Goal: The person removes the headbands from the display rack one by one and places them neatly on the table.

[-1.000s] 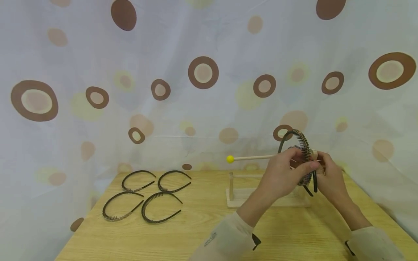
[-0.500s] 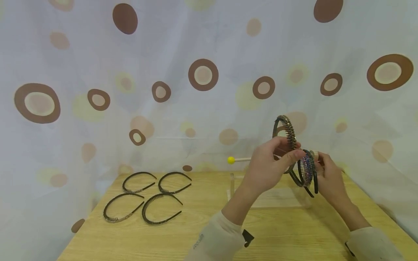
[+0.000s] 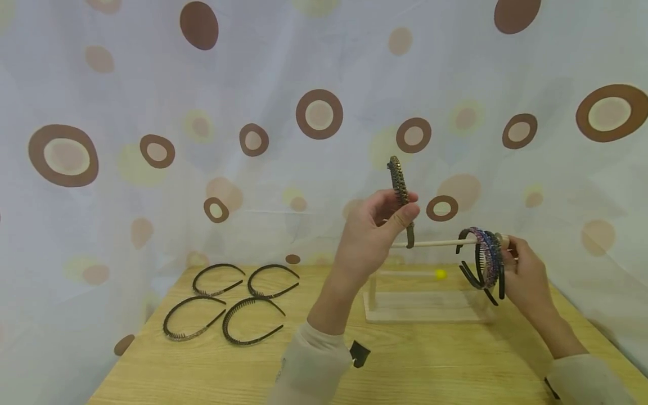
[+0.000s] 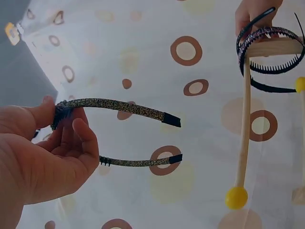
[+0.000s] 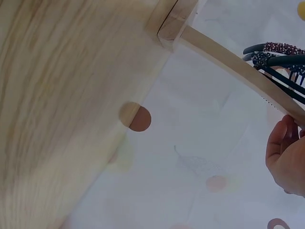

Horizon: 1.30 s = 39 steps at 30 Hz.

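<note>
My left hand [image 3: 361, 236] pinches a glittery gold-and-dark toothed headband [image 3: 399, 179], raised above the stand's upper wooden rod. In the left wrist view this headband [image 4: 114, 104] has its two dark-tipped ends pointing away from the palm, apart from the rod [image 4: 246, 124] with a yellow ball tip. Several glittery purple, blue and dark headbands [image 3: 490, 261] hang at the rod's right end. Beside them, my right hand [image 3: 527, 278] grips the top of the wooden stand's post; the right wrist view shows fingers [image 5: 276, 140] against this post [image 5: 233, 67].
Several dark toothed headbands [image 3: 251, 322] lie in two rows on the table's left side. The stand's pale base [image 3: 430, 315] rests on the wooden table [image 3: 405, 365]. A lower rod carries another yellow ball [image 3: 441, 274]. A spotted curtain [image 3: 324, 169] hangs behind.
My left hand has moved left and up with the gold headband, away from the hanging headbands and along the rod. The right hand has stayed at the post.
</note>
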Available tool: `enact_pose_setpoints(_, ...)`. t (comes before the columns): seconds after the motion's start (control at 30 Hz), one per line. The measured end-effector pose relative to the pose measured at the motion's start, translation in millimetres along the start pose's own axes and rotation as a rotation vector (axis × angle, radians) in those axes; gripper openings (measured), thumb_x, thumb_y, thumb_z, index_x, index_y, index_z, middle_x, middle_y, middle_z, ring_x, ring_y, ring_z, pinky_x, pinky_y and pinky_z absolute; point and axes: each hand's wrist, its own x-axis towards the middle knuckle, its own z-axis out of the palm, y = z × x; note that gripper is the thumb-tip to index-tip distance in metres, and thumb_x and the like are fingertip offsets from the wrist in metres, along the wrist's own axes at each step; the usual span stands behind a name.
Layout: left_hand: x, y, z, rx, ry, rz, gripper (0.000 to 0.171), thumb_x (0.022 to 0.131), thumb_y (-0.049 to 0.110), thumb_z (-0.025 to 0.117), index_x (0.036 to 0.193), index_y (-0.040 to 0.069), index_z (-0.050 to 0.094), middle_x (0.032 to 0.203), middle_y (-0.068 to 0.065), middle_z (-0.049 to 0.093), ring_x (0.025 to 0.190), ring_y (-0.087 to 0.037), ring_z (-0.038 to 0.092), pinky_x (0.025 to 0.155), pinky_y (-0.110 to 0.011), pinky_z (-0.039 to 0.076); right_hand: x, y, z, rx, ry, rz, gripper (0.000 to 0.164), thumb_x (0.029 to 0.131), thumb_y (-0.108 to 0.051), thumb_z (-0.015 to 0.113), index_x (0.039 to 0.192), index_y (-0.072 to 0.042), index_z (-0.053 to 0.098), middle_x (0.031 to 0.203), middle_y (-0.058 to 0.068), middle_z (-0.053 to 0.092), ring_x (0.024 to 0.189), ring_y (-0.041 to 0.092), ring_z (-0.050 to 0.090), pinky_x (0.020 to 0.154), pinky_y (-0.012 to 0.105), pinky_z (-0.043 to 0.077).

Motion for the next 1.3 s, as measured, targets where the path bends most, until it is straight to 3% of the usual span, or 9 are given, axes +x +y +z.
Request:
enact_pose_setpoints(0.13,-1.9,-3.4,-12.8,0.035,0.021,-0.012,0.02,0.098,0.015,0.07,0.116,0.005,0.072,0.097,0.0,0.069,0.088,-0.016,0.065,0.074,-0.029,0.054,2,7,-4,0.001,-0.013,0.016,0.023,0.109,-0.006,0.041,0.123,0.009,0.05,0.116,0.03,0.058,0.094,0.037,0.058,0.071,0.022,0.038)
enact_pose_setpoints(0.27,-7.7,-8.2,-27.2,0.087,0.023,-0.064,0.024,0.098,0.02,0.071,0.119,0.008,0.071,0.099,-0.002,0.068,0.09,-0.017,0.064,0.079,-0.031,0.056,2,12,-8,-0.002,-0.03,0.021,0.027,0.111,-0.009,0.039,0.128,0.01,0.048,0.121,0.033,0.056,0.104,0.049,0.055,0.072,0.028,0.036)
enact_pose_setpoints(0.6,-17.7,-25.3,-74.6,0.18,0.004,-0.145,0.029,0.101,0.021,0.064,0.124,0.003,0.066,0.101,-0.01,0.067,0.096,-0.022,0.065,0.085,-0.033,0.057,5,14,-10,-0.002,-0.049,0.019,0.032,0.111,-0.01,0.038,0.134,0.011,0.046,0.12,0.033,0.055,0.104,0.05,0.055,0.072,0.03,0.037)
enact_pose_setpoints(0.73,-20.9,-32.1,-94.4,0.282,0.029,-0.173,0.03,0.102,0.023,0.062,0.125,0.003,0.065,0.102,-0.011,0.067,0.097,-0.023,0.065,0.087,-0.035,0.056,5,14,-11,0.0,-0.052,0.03,0.037,0.111,-0.011,0.038,0.139,0.013,0.044,0.121,0.034,0.055,0.105,0.051,0.054,0.072,0.03,0.037)
enact_pose_setpoints(0.83,-25.3,-37.2,-105.5,0.417,0.022,-0.226,0.027,0.102,0.024,0.062,0.123,0.006,0.066,0.106,-0.006,0.069,0.098,-0.022,0.065,0.084,-0.037,0.054,4,13,-12,0.003,-0.058,0.045,0.039,0.111,-0.011,0.037,0.141,0.013,0.043,0.123,0.034,0.054,0.108,0.052,0.054,0.075,0.036,0.041)
enact_pose_setpoints(0.97,-31.8,-49.0,-113.5,0.59,-0.053,-0.288,0.024,0.102,0.024,0.065,0.12,0.008,0.068,0.106,0.0,0.069,0.094,-0.016,0.066,0.08,-0.037,0.054,2,13,-13,-0.002,-0.069,0.059,0.04,0.112,-0.012,0.036,0.142,0.014,0.041,0.125,0.035,0.053,0.108,0.052,0.053,0.077,0.053,0.041)
enact_pose_setpoints(1.1,-34.9,-61.8,-115.3,0.702,-0.116,-0.308,0.024,0.101,0.022,0.067,0.117,0.005,0.068,0.103,-0.001,0.069,0.089,-0.016,0.065,0.08,-0.037,0.054,2,13,-15,-0.012,-0.071,0.064,0.04,0.112,-0.011,0.036,0.142,0.014,0.041,0.124,0.035,0.053,0.107,0.051,0.053,0.076,0.049,0.041)
enact_pose_setpoints(1.2,-35.1,-69.4,-115.3,0.72,-0.133,-0.327,0.024,0.101,0.023,0.067,0.116,0.005,0.069,0.103,-0.001,0.07,0.088,-0.016,0.065,0.079,-0.036,0.054,2,14,-15,-0.01,-0.075,0.077,0.041,0.112,-0.013,0.035,0.142,0.013,0.04,0.124,0.034,0.053,0.108,0.051,0.052,0.076,0.048,0.041)
enact_pose_setpoints(1.3,-35.9,-78.1,-115.8,0.673,-0.14,-0.361,0.025,0.101,0.026,0.067,0.117,0.007,0.069,0.1,0.001,0.07,0.088,-0.016,0.066,0.075,-0.037,0.055,1,15,-14,-0.003,-0.075,0.077,0.04,0.112,-0.013,0.035,0.143,0.013,0.04,0.124,0.034,0.053,0.109,0.051,0.052,0.077,0.052,0.04)
